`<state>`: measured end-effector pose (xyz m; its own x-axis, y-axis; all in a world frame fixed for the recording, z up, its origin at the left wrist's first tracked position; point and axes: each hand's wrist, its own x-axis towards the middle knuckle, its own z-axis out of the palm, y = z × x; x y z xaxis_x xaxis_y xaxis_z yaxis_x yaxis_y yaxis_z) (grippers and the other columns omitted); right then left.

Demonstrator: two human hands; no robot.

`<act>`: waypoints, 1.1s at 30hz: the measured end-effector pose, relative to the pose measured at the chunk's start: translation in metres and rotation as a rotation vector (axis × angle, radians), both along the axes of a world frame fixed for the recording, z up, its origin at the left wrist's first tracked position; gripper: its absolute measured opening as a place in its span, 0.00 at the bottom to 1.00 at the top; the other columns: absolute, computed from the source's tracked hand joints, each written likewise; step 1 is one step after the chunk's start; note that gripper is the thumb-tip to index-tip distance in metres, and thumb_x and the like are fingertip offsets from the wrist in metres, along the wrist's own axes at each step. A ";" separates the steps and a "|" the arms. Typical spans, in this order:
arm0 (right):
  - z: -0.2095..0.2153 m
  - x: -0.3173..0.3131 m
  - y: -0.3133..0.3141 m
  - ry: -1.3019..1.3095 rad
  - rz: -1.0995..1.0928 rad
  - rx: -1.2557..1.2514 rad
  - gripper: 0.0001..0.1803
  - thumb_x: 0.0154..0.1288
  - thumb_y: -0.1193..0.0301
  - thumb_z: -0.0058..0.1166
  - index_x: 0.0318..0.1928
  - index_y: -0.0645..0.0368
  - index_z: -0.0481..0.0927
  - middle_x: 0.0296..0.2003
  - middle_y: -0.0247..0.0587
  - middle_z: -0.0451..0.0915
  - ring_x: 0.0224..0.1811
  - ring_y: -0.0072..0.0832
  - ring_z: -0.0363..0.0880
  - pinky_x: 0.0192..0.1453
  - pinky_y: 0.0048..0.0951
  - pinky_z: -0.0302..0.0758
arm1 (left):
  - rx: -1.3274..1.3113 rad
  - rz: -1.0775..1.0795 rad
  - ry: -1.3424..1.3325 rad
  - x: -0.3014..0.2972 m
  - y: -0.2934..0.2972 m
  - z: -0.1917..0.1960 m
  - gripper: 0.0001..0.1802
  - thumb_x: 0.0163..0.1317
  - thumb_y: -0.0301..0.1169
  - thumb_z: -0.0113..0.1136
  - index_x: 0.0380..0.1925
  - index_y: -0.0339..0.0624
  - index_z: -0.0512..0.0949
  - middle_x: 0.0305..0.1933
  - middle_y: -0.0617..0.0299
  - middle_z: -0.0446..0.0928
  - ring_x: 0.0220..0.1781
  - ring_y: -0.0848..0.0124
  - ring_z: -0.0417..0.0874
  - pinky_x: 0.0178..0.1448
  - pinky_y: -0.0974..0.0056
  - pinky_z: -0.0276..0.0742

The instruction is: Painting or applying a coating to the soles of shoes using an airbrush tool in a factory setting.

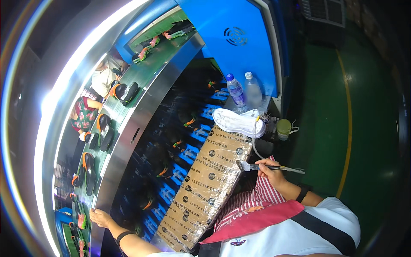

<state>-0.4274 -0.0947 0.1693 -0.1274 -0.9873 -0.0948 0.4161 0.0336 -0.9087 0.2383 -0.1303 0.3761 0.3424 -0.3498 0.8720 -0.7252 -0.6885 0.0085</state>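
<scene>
though near cardboard (199, 184) edge, brush (249, 166) uncrowded

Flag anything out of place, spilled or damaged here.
No spill or damage is evident. Possibly odd: the white shoe-shaped item at the far end of the wrapped cardboard surface, apart from the dark shoes on the green belt.

Right hand (272, 174) curled (left hand (100, 218) outstretched)
</scene>
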 end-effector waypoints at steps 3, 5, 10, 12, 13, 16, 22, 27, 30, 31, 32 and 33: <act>-0.003 -0.008 0.002 0.024 -0.020 -0.027 0.13 0.64 0.64 0.49 0.40 0.62 0.75 0.20 0.32 0.75 0.18 0.10 0.65 0.23 0.11 0.62 | 0.024 0.009 0.114 -0.021 -0.007 0.007 0.20 0.59 0.37 0.36 0.44 0.40 0.73 0.46 0.55 0.74 0.53 0.58 0.69 0.56 0.54 0.63; -0.002 -0.012 0.004 0.017 -0.011 -0.018 0.12 0.64 0.65 0.48 0.40 0.61 0.75 0.20 0.32 0.75 0.19 0.10 0.66 0.23 0.11 0.62 | 0.006 0.021 0.164 -0.019 -0.005 0.009 0.20 0.61 0.39 0.36 0.44 0.40 0.73 0.47 0.53 0.73 0.54 0.57 0.69 0.57 0.54 0.61; 0.000 -0.016 0.009 -0.015 -0.044 -0.017 0.12 0.64 0.65 0.48 0.39 0.61 0.76 0.20 0.32 0.75 0.19 0.10 0.66 0.23 0.11 0.62 | 0.029 0.006 0.213 -0.031 -0.002 0.016 0.24 0.62 0.46 0.37 0.45 0.40 0.73 0.48 0.50 0.73 0.55 0.55 0.68 0.58 0.52 0.60; -0.001 -0.018 0.011 -0.051 -0.051 -0.009 0.12 0.63 0.67 0.49 0.39 0.63 0.76 0.20 0.33 0.75 0.19 0.11 0.67 0.23 0.12 0.64 | 0.062 0.001 0.216 -0.029 -0.001 0.017 0.25 0.62 0.46 0.37 0.46 0.40 0.72 0.49 0.50 0.72 0.55 0.55 0.67 0.58 0.52 0.60; -0.002 -0.019 0.011 -0.087 -0.055 -0.002 0.11 0.63 0.68 0.49 0.39 0.65 0.76 0.20 0.33 0.75 0.19 0.13 0.69 0.24 0.12 0.66 | 0.071 -0.002 0.198 -0.027 -0.001 0.016 0.25 0.63 0.46 0.37 0.47 0.40 0.72 0.50 0.50 0.72 0.55 0.55 0.67 0.58 0.52 0.60; 0.000 -0.020 0.010 -0.277 -0.055 0.036 0.12 0.63 0.69 0.49 0.39 0.65 0.76 0.20 0.35 0.74 0.18 0.15 0.68 0.23 0.14 0.65 | 0.069 -0.004 0.134 -0.023 -0.002 0.010 0.25 0.64 0.47 0.36 0.49 0.40 0.71 0.50 0.50 0.72 0.55 0.54 0.67 0.59 0.52 0.59; 0.007 -0.018 0.006 -0.342 -0.029 0.038 0.13 0.63 0.66 0.50 0.39 0.65 0.76 0.19 0.35 0.74 0.17 0.16 0.66 0.21 0.15 0.62 | 0.154 0.158 0.219 -0.040 -0.001 0.012 0.27 0.65 0.51 0.34 0.56 0.48 0.65 0.59 0.59 0.65 0.63 0.59 0.59 0.63 0.53 0.56; 0.014 -0.011 0.003 -0.295 -0.057 0.088 0.13 0.62 0.66 0.50 0.39 0.64 0.76 0.18 0.35 0.73 0.17 0.18 0.67 0.21 0.17 0.63 | 0.279 0.204 0.312 -0.081 -0.025 0.021 0.25 0.65 0.47 0.35 0.55 0.47 0.67 0.61 0.58 0.62 0.64 0.62 0.57 0.65 0.53 0.55; 0.018 0.001 0.000 -0.354 0.030 0.075 0.14 0.62 0.65 0.49 0.40 0.65 0.74 0.18 0.36 0.72 0.17 0.19 0.67 0.20 0.18 0.62 | 0.630 0.445 -0.186 0.020 0.020 0.010 0.26 0.64 0.49 0.35 0.59 0.51 0.62 0.65 0.58 0.57 0.67 0.58 0.51 0.65 0.49 0.52; 0.016 0.003 -0.002 -0.358 0.069 0.064 0.15 0.63 0.65 0.49 0.40 0.66 0.74 0.18 0.36 0.72 0.17 0.19 0.66 0.20 0.18 0.62 | 0.317 0.286 0.070 0.025 0.023 0.008 0.28 0.63 0.51 0.36 0.60 0.52 0.61 0.65 0.57 0.55 0.68 0.58 0.49 0.63 0.43 0.52; 0.014 0.000 -0.005 -0.318 0.023 0.067 0.15 0.63 0.65 0.48 0.41 0.66 0.73 0.18 0.36 0.72 0.17 0.19 0.66 0.20 0.18 0.62 | 0.202 0.172 0.324 -0.035 -0.026 0.003 0.29 0.62 0.53 0.37 0.60 0.56 0.60 0.66 0.57 0.54 0.69 0.57 0.48 0.60 0.38 0.53; 0.016 0.002 -0.006 -0.322 0.051 0.064 0.15 0.63 0.65 0.48 0.41 0.66 0.73 0.18 0.36 0.71 0.17 0.19 0.66 0.20 0.18 0.62 | 0.146 0.148 0.331 -0.033 -0.016 0.008 0.29 0.62 0.55 0.36 0.61 0.58 0.59 0.66 0.57 0.53 0.70 0.58 0.46 0.60 0.36 0.52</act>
<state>-0.4258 -0.1005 0.1855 -0.0316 -0.9824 -0.1841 0.6782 0.1142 -0.7260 0.2053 -0.1467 0.3836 0.6529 -0.3874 0.6509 -0.5921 -0.7969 0.1197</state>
